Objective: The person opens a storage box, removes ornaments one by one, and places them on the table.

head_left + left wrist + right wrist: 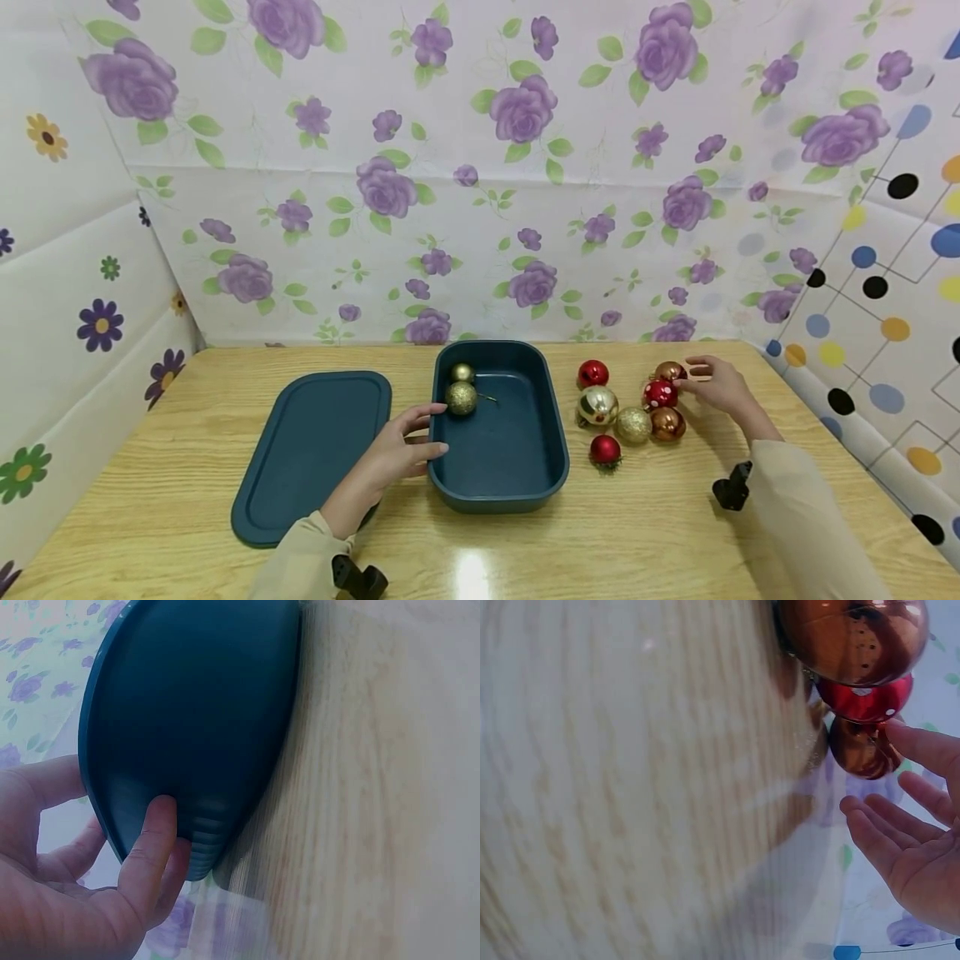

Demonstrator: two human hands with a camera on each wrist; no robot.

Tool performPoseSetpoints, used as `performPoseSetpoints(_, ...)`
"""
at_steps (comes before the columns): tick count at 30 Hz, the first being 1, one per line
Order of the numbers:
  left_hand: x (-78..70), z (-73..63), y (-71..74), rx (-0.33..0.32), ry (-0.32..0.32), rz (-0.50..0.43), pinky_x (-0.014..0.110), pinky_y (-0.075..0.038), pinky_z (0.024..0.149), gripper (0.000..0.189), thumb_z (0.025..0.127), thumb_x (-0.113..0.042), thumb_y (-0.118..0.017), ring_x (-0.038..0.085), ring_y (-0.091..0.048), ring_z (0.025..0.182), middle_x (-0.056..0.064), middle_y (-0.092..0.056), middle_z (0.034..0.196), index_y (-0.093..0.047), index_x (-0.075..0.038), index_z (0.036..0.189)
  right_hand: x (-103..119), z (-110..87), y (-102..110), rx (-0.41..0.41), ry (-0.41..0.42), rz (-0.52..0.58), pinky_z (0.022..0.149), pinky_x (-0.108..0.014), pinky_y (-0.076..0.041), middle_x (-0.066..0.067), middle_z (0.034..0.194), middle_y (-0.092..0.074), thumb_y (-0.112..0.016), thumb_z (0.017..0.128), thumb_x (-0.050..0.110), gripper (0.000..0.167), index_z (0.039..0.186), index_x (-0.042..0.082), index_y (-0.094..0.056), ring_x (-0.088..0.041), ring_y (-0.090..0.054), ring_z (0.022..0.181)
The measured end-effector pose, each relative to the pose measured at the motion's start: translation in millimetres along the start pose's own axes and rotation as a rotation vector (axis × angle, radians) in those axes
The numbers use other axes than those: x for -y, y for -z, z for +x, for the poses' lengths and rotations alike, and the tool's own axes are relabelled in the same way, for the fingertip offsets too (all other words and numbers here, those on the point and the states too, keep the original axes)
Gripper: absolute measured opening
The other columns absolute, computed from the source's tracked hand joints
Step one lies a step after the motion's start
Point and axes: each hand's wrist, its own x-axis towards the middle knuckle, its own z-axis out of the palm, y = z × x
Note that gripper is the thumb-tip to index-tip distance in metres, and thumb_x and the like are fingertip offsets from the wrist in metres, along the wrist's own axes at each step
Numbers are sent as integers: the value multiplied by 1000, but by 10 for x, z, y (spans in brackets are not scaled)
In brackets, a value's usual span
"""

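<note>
A dark blue rectangular box (498,450) stands mid-table with two gold baubles inside, a small shiny one (462,372) and a glittery one (461,398). My left hand (401,446) holds the box's left wall, digits on both sides of the rim in the left wrist view. On the right, my right hand (718,386) is spread beside the baubles, holding none. Its thumb tip is right at the red bauble with white dots (660,393), near the back copper bauble (671,372). Another copper bauble (855,637) looms large in the right wrist view.
A dark blue lid (315,450) lies flat left of the box. Grouped near the right hand are a red bauble (593,374), a shiny gold one (597,406), a glittery gold one (633,425) and another red one (605,450). Flowered cloth (465,250) hangs behind the table.
</note>
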Motion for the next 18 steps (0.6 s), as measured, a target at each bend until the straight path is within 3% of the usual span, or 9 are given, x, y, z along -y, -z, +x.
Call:
performPoseSetpoints(10,-5,2,-14,-13,4,10,40,-52,73,50,85,-4,-62,28,-53,105,21,-37,136,-48,-14,132,126,-96,111,-64,33,22,84,-53,-44,-36,126,-41,-60,89,31,61,131,-8,-39,-49,-44,112)
performPoseSetpoints(18,-6,3,-16,-9,3,10,39,-52,74,50,85,-3,-61,30,-51,108,22,-35,138,-47,-13,132,621,-242,64,-93,175,89,87,-52,-43,-31,125,-46,-61,88,29,59,131,-6,-42,-46,-47,112)
